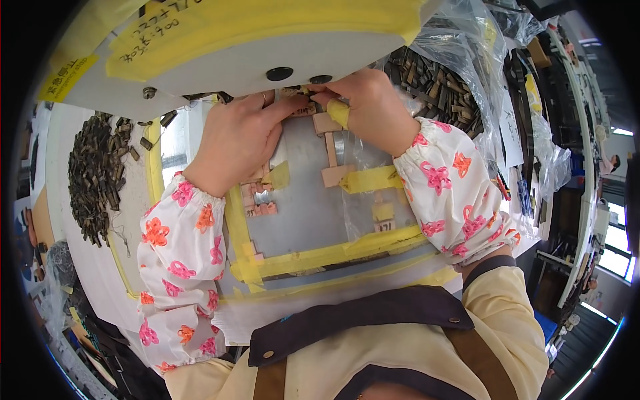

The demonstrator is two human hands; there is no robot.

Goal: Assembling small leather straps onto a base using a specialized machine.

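Note:
Both of my hands are at a small dark part (308, 93) on the work plate (303, 213), just below the overhanging machine panel (253, 53). My left hand (237, 137) has its index finger stretched toward that part, the other fingers curled; what they hold is unclear. My right hand (370, 110), with a yellow wrap on a finger, is closed at the same spot, its fingertips partly hidden. Beneath them lie pale copper-coloured blocks (337, 177) and strips of yellow tape (373, 180).
A heap of small dark pieces (93, 173) lies at the left. At the back right are more dark strips (440, 90) in clear plastic, with pens (523, 193) nearby. Another person (610, 160) is at the far right edge.

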